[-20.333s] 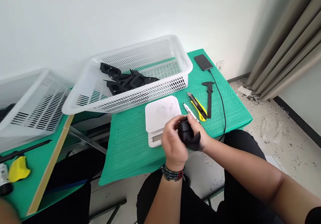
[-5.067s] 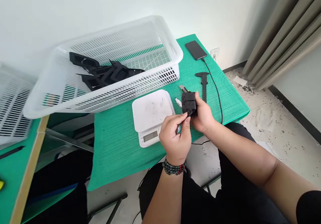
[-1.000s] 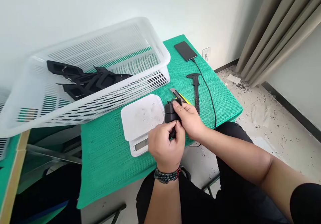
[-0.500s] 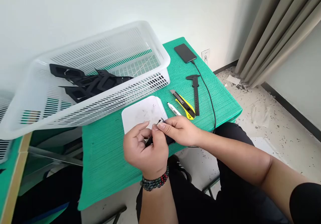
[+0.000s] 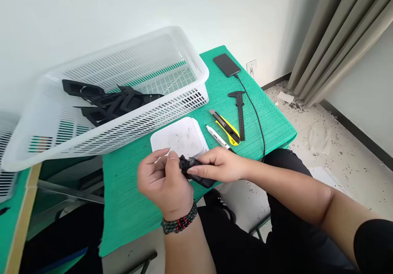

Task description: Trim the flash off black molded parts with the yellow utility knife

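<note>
In front of me my right hand (image 5: 219, 165) is closed on a black plastic part (image 5: 204, 180), thumb on top and fingers behind. The part is tilted over the table's front edge, and my palm hides some of it. My left hand (image 5: 164, 178) is at the part's left end, fingers curled and thumb bent against it. A beaded bracelet is round that wrist. Just beyond my hands lies a white lid-like tray (image 5: 176, 135) with dark shavings on it. A white marker (image 5: 217, 136) and a yellow utility knife (image 5: 227, 127) lie to its right.
A white plastic basket (image 5: 166, 106) holds several black plastic parts (image 5: 113, 102). Black calipers (image 5: 240, 116) and a phone (image 5: 226, 64) with a cable are on the green-covered table (image 5: 132, 200). Dark shavings litter the floor (image 5: 325, 151) at right.
My left hand has moved left and slightly down, its thumb parting from my right thumb. More of the black part now shows between my hands, and the marker is more exposed.
</note>
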Motion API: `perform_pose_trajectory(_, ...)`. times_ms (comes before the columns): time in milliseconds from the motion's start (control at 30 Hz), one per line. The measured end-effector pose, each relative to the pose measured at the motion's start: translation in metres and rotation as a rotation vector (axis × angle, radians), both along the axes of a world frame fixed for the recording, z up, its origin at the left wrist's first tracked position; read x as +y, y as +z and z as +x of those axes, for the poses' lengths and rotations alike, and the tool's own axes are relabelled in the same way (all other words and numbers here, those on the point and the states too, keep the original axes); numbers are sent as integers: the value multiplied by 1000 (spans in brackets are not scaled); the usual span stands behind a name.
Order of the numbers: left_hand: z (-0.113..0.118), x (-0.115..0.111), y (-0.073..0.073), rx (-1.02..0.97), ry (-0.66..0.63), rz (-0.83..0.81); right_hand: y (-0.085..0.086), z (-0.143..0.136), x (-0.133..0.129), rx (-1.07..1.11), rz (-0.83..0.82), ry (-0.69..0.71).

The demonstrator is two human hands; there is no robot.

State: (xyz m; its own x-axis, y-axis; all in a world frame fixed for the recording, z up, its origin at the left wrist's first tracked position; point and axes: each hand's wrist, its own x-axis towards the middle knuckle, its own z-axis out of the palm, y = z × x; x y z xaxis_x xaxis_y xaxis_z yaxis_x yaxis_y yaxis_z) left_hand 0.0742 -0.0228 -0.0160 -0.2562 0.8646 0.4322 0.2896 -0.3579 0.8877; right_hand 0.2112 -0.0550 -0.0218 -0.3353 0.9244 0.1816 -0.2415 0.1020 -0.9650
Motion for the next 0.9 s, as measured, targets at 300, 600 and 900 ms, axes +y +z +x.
perform_pose_trajectory(300, 8, -4, -12, 60, -79, 17, -7, -1, 3, 333, -371, -70)
perform_pose_trajectory(600, 27, -21, -12, 241, -223, 17, -8, 15, 21, 695, -528, -330)
perform_pose_trajectory(900, 37, -31, -14, 300, -150, 181, -8, 14, 23, 823, -570, -419)
